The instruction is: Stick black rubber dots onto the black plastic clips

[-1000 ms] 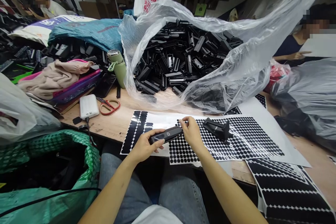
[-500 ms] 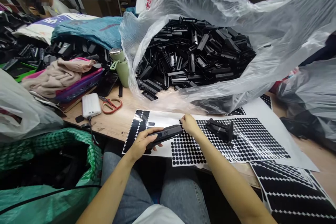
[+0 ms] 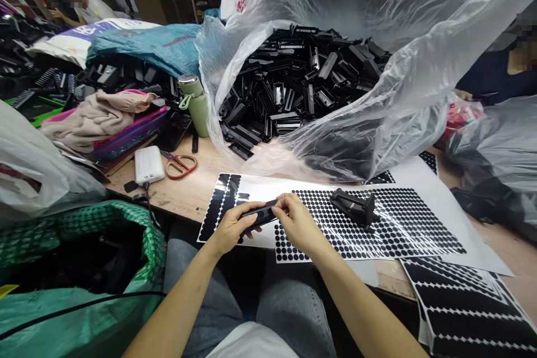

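A long black plastic part (image 3: 260,215) is held over the front edge of the table, tilted slightly up to the right. My left hand (image 3: 231,227) wraps its fingers and thumb round the left end. At the right end my right hand (image 3: 296,221) is closed, fingertips pressed on the part; anything small under them is hidden. Below and behind lies a white sheet of round black stickers (image 3: 394,224). A black stand-like piece (image 3: 354,208) rests on that sheet. Left of it is a sheet with longer black stickers (image 3: 216,204).
Behind the sheets, a clear plastic bag (image 3: 403,95) holds a heap of black parts (image 3: 289,92). Red scissors (image 3: 181,166), a white power bank (image 3: 149,164) and a green bottle (image 3: 195,106) stand left. A green sack (image 3: 155,246) is at lower left. A person (image 3: 490,70) is at far right.
My right hand has come from the sticker sheet onto the right end of the black part. That part has turned in my left hand. The clear bag's right side has sagged inward.
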